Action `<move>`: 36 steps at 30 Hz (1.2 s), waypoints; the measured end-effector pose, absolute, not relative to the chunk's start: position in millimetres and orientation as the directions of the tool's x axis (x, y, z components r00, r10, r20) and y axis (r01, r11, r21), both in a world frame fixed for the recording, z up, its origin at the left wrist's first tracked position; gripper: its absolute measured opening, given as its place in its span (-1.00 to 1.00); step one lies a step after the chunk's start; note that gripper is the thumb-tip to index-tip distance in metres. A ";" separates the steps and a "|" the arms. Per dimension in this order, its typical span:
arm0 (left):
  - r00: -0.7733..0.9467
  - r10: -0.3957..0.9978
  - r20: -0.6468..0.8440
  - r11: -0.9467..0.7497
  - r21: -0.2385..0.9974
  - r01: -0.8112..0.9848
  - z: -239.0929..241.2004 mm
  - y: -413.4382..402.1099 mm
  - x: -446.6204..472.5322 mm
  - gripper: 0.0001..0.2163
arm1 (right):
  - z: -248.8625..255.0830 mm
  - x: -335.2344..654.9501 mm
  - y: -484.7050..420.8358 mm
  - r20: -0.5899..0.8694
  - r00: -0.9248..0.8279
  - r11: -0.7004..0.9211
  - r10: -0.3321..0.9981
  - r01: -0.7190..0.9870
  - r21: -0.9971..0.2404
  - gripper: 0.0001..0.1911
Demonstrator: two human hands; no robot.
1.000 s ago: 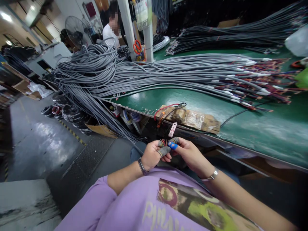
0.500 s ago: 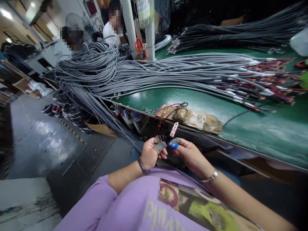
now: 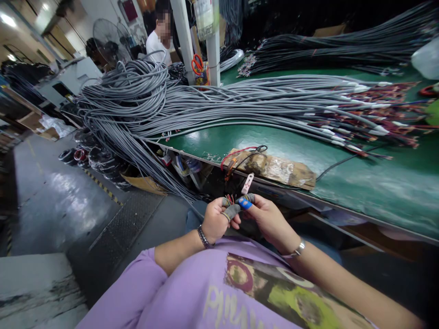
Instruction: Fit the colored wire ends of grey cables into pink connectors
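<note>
My left hand [image 3: 216, 219], with grey covers on its thumb and a finger, pinches the stripped end of a cable. Several thin coloured wires [image 3: 230, 199] fan upward out of that grip, red ones showing most clearly. Close against it, my right hand [image 3: 269, 221] is closed in a pinch at the wires, a blue cover on the thumb and a grey one on the forefinger. Its fingertips hide which wire they hold. Just above the hands, a pale pink tag-like piece [image 3: 247, 183] hangs at the bench edge.
Grey cables [image 3: 219, 107] lie in a thick bundle across the green bench [image 3: 291, 146], their stripped ends to the right. A taped wooden block [image 3: 286, 172] sits at the front edge. Black cables [image 3: 308, 52] lie behind. A person [image 3: 158, 45] is beyond the post [image 3: 214, 59].
My right hand has moved slightly left, up against the wires and my left fingers. The wires look more bunched. A second person at the back left has gone from sight.
</note>
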State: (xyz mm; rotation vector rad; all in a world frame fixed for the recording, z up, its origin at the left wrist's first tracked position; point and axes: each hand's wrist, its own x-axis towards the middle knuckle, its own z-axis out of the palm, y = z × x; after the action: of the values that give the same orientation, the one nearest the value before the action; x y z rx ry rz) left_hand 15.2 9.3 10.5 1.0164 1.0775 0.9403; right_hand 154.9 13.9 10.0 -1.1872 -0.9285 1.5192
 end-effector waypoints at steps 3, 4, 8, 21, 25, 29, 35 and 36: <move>0.190 0.954 -0.231 0.257 0.958 -0.126 10.0 9.9 14.6 -0.67 | 8.2 158.7 17.0 -0.290 0.014 -0.269 0.957 -0.337 -0.902 -0.61; 0.178 0.956 -0.231 0.257 0.956 -0.139 10.4 10.2 14.0 -0.67 | 7.7 161.6 19.0 -0.315 0.032 -0.278 0.949 -0.391 -0.877 -0.62; 0.171 0.956 -0.240 0.271 0.943 -0.195 15.9 12.4 11.5 -0.67 | 7.0 175.7 28.7 -0.443 -0.026 -0.379 0.896 -0.564 -0.733 -0.69; 0.287 0.918 -0.273 0.346 0.905 -0.247 34.2 27.8 22.7 -0.68 | 11.6 171.0 45.9 -0.192 0.012 -0.177 0.981 -0.339 -0.924 -0.54; 0.297 0.914 -0.278 0.353 0.905 -0.239 32.8 30.5 25.2 -0.67 | 9.5 167.9 49.3 -0.186 -0.133 -0.225 0.974 -0.415 -0.882 -0.49; 0.292 0.908 -0.301 0.375 0.895 -0.240 31.8 30.3 27.4 -0.67 | 9.4 164.1 54.4 -0.258 -0.202 -0.327 0.945 -0.511 -0.795 -0.44; 0.295 0.907 -0.300 0.379 0.886 -0.267 28.2 30.0 27.0 -0.69 | 6.3 159.0 55.3 -0.269 -0.130 -0.291 0.954 -0.600 -0.745 -0.53; 0.294 0.907 -0.301 0.380 0.886 -0.265 27.5 30.0 26.7 -0.68 | 6.6 158.6 54.9 -0.267 -0.114 -0.280 0.957 -0.604 -0.746 -0.53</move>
State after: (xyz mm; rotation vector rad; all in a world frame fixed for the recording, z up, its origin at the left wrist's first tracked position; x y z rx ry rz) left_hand 26.7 30.0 27.5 0.8315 0.9496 0.9129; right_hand 158.6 54.9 6.6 -0.8820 -0.5598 1.6744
